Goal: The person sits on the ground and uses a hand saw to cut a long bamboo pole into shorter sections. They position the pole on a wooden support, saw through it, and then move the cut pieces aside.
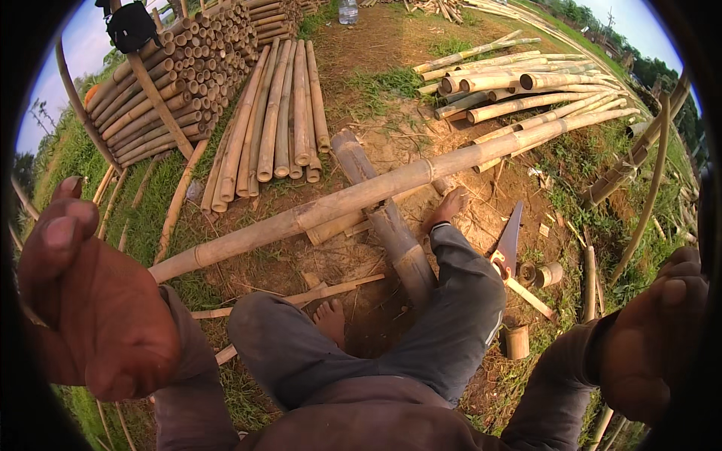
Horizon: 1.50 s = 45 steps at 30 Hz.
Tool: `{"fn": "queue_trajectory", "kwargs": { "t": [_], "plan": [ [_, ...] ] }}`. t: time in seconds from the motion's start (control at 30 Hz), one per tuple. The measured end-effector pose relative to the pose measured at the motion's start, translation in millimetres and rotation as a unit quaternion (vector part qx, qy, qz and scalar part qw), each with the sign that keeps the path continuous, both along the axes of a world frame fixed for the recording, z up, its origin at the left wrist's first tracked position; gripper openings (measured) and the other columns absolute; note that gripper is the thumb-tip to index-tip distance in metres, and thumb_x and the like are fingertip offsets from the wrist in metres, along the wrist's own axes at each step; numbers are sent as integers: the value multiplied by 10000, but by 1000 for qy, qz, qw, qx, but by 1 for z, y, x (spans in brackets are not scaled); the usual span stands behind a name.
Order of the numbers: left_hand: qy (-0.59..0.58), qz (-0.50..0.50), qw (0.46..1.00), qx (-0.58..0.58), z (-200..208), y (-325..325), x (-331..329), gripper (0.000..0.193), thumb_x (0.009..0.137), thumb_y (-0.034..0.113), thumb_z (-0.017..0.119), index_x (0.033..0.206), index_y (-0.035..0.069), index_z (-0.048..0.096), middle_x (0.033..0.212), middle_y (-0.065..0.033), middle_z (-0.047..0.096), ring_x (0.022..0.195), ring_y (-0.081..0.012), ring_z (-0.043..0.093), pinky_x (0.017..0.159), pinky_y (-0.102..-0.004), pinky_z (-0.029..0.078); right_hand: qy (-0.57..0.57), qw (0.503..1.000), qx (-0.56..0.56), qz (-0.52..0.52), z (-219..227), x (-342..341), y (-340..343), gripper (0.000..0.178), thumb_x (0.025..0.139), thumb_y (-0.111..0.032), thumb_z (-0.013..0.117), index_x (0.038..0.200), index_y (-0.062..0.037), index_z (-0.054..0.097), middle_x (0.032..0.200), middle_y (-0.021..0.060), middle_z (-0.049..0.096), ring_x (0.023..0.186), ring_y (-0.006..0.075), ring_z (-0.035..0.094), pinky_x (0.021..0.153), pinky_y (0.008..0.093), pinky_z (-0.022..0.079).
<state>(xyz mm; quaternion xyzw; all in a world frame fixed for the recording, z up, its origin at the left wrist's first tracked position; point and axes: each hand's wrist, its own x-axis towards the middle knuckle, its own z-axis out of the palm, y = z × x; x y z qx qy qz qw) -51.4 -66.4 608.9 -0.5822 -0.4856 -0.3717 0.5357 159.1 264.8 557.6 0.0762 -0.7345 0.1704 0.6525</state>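
Observation:
Both hands are raised close to the view, at either side. My left hand [101, 308] is open, its fingers loosely bent and nothing in them. At the right rim my right hand [647, 338] also looks open and holds nothing, though shadow hides part of it. A long bamboo pole [338, 203] slants across in front of me, resting on a thick bamboo log [406, 252]. My right foot [449, 207] is by the pole, close to the log. A handsaw [509, 239] lies on the ground to the right of my right leg, apart from both hands.
Bamboo poles lean and stack at the back left [282, 113]. Another pile of poles [526, 83] lies at the far right. Short bamboo offcuts [517, 342] sit by the saw. A black bag [131, 28] hangs on a post, and a clear bottle [347, 11] stands far back.

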Motion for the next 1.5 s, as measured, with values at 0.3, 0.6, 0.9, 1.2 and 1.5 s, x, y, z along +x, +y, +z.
{"fn": "queue_trajectory", "kwargs": {
  "t": [0.3, 0.6, 0.9, 1.2, 1.5],
  "plan": [
    [-552, 56, 523, -647, -280, 96, -191, 587, 973, 339, 777, 1430, 0, 633, 1151, -185, 769, 1037, -345, 741, 914, -429, 573, -559, 748, -291, -210, -358, -28, 277, 405, 900, -281, 766, 1206, -16, 746, 983, 236, 786, 911, 419, 766, 849, 492, 598],
    [-569, 132, 506, -635, -509, 229, -167, 894, 1009, 610, 626, 1583, -41, 413, 1382, -296, 674, 1223, -449, 694, 1080, -479, 535, -794, 518, -274, -161, -576, 36, 359, 410, 1087, -462, 568, 1301, -192, 788, 1766, -30, 329, 1491, 231, 530, 1205, 395, 456],
    [-515, 21, 381, -768, -565, 158, -114, 464, 1010, 490, 631, 1054, 46, 761, 963, -156, 785, 909, -334, 776, 840, -489, 599, -781, 503, -257, -267, -538, 37, 342, 642, 1036, -348, 599, 1629, -306, 355, 1383, 384, 589, 1250, 509, 652, 1062, 558, 525],
    [-294, 181, 811, -473, -375, 90, -226, 1055, 704, 461, 954, 1586, 181, 448, 1494, -145, 510, 1450, -415, 434, 1174, -639, 344, -832, 361, -186, -378, -487, -9, 328, 563, 1030, -496, 573, 1572, -346, 540, 1475, 111, 689, 1497, 355, 500, 1217, 569, 351],
    [-505, 254, 564, -602, -385, 101, -293, 1007, 636, 462, 948, 1494, 143, 528, 1204, -205, 755, 1087, -420, 746, 944, -527, 593, -579, 574, -333, -474, -383, -46, 270, 515, 876, -374, 593, 1253, -52, 729, 1151, 285, 757, 1118, 485, 706, 989, 562, 524]
  ]
}}
